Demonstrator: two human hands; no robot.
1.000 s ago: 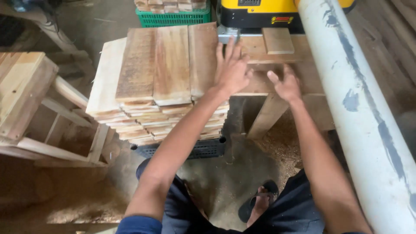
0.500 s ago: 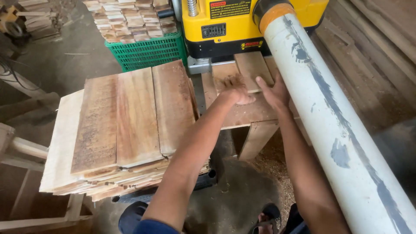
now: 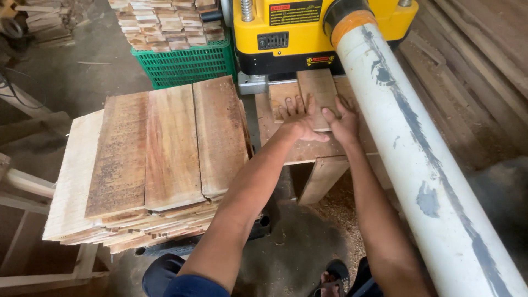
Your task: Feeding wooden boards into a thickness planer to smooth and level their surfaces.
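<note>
board stack point(image 3: 159, 159) left of table point(image 3: 286, 148), planer point(image 3: 308, 33) behind

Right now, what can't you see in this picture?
- Head view: the board runs into the yellow machine; its far end is hidden.
- The right hand is partly tucked behind the white pipe.
- The left hand covers the wood beneath it.

**What cannot be seen**

The left hand point(image 3: 300, 118) and right hand point(image 3: 344, 121) cover the near end of the short board point(image 3: 316, 88). Its far end vanishes under the yellow machine point(image 3: 308, 33), whose top is cut off. The white pipe point(image 3: 418, 165) hides the tabletop's point(image 3: 280, 146) right side.
</note>
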